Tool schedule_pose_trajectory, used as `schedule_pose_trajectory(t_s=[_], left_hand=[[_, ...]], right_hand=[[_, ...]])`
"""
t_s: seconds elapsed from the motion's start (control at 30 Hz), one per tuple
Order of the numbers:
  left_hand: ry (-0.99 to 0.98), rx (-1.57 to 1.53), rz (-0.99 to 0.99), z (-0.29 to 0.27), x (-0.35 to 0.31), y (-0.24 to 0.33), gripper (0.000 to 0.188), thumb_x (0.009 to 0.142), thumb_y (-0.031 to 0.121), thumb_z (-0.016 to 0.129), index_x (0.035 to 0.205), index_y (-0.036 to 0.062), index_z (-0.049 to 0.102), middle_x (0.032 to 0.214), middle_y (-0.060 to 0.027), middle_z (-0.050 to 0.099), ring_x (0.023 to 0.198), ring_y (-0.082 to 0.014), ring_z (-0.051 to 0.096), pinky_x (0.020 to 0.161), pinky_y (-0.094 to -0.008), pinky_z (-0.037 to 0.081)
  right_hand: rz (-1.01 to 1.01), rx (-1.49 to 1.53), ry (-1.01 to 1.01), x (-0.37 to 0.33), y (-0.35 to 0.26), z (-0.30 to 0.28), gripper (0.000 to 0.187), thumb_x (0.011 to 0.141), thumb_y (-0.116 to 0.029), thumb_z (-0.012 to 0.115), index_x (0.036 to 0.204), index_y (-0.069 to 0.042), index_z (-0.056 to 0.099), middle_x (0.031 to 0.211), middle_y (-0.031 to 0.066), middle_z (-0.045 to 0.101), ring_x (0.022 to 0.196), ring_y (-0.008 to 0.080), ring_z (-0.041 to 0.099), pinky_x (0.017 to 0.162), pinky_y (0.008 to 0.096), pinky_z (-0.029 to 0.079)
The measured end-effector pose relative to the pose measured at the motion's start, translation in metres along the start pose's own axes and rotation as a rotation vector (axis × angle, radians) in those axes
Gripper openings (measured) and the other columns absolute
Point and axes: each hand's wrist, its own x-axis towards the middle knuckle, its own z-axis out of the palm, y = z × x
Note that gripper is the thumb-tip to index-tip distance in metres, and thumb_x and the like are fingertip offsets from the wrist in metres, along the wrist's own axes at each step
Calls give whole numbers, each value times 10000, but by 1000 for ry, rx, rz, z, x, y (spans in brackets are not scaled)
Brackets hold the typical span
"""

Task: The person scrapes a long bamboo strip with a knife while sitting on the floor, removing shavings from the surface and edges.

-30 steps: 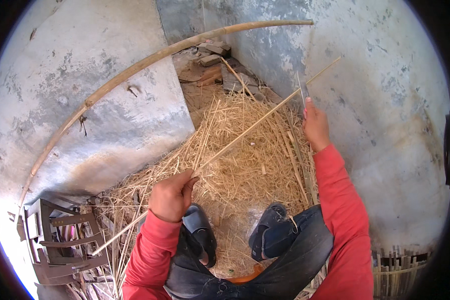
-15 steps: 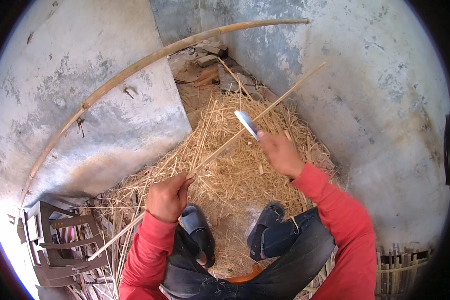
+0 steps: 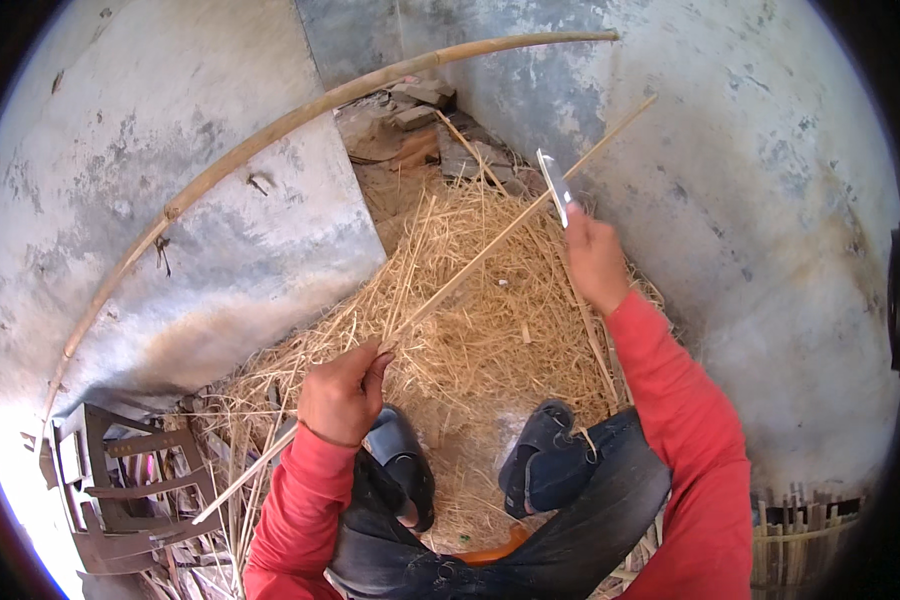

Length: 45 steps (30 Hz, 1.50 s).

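Note:
A long, thin bamboo strip (image 3: 480, 258) runs slantwise from beside my left forearm up toward the right wall. My left hand (image 3: 342, 396) is closed around its lower part, the thumb and fingers pinching it. In my right hand (image 3: 596, 258) is a knife (image 3: 555, 186), its handle hidden in my fist. The pale blade crosses the strip's upper part and appears to touch it. Below the strip lies a heap of straw-coloured shavings (image 3: 490, 320).
A long bent bamboo pole (image 3: 270, 137) arcs across the left wall (image 3: 220, 230). At lower left stands a dark slatted frame (image 3: 135, 480) among loose sticks. Broken bricks (image 3: 417, 105) lie in the far corner. My sandalled feet (image 3: 542, 440) rest at the heap's near edge.
My right hand and the knife have moved up and to the right along the strip. The strip's far end has risen slightly. My left hand keeps its grip.

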Motion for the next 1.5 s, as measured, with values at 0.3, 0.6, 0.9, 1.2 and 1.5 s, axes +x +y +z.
schedule_pose_trajectory(t_s=[0.3,0.6,0.9,1.2,1.5], left_hand=[[33,-31,-30,6,0,-1,171,914,117,792,1055,24,766,750,-203,693,640,-385,678,597,-424,528],[77,-40,-50,3,5,-1,106,922,97,779,962,7,739,706,-231,633,591,-399,630,562,-436,482],[33,-32,-118,5,7,-2,99,934,114,771,963,23,745,701,-226,639,619,-413,648,567,-443,492],[43,90,-98,7,7,-5,180,977,220,737,911,58,693,694,-195,650,632,-413,654,564,-499,502],[49,36,-137,8,7,-7,116,940,137,758,917,31,720,687,-215,633,618,-425,637,571,-464,486]], right_hand=[[72,93,-80,-5,3,14,604,1131,-425,472,714,6,547,532,100,455,512,200,391,539,444,364],[37,169,-182,-21,-20,41,606,1142,-393,467,703,9,581,527,69,467,464,178,414,473,412,336],[119,186,-389,-35,-37,51,552,1132,-359,495,761,26,634,582,85,534,515,187,469,487,393,372],[37,222,-485,-58,-57,61,552,1135,-377,458,786,7,646,631,121,596,585,230,564,577,406,438],[40,294,-690,-86,-62,80,603,1130,-486,439,767,-23,572,561,46,478,515,162,451,502,393,367]])
